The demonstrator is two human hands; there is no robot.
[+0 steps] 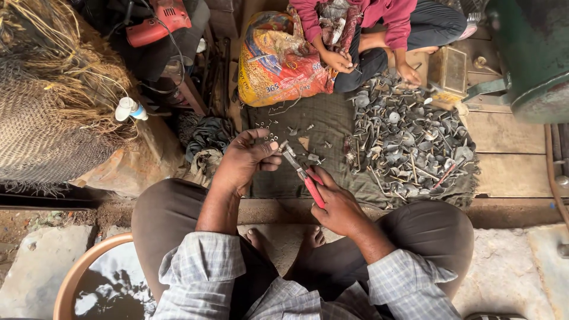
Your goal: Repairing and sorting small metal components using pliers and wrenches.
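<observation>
Seated cross-legged, knees in brown trousers, bare feet point(284, 240) tucked in below the hands; checked shirt sleeves rolled at both forearms. Landmark taken as the dark green cloth point(323, 127) spread on the ground ahead of the knees. Near left of the cloth, at the person's left hip: round tub point(74, 275) with tan rim, holding dark water. Right hand point(339, 204) over the near edge of the cloth, fingers wrapped shut around the red handles of a pair of pliers point(303, 176); pliers angled up and to the left, metal nose ending at the left fingertips. Left hand point(244, 161) just off the cloth's near left corner, thumb and fingers pinched together on a small metal piece point(278, 144) right at the plier nose; whether the nose actually grips the piece cannot be told, too small. On the cloth beyond the hands: scattered small bolts and nuts point(269, 125). On the right half of the cloth: large heap of grey metal fasteners with round heads point(409, 139), a second red-handled tool point(446, 173) lying in it. Left of the cloth: bundle of dark rags point(204, 136), then coarse netting and straw point(50, 101). At the far edge of the cloth: printed orange and yellow sack point(275, 59), and another person in a pink top point(385, 15) sitting, both of their hands low by the heap. Far right of the cloth: green metal drum point(530, 53). Far left: red power tool point(160, 21).
</observation>
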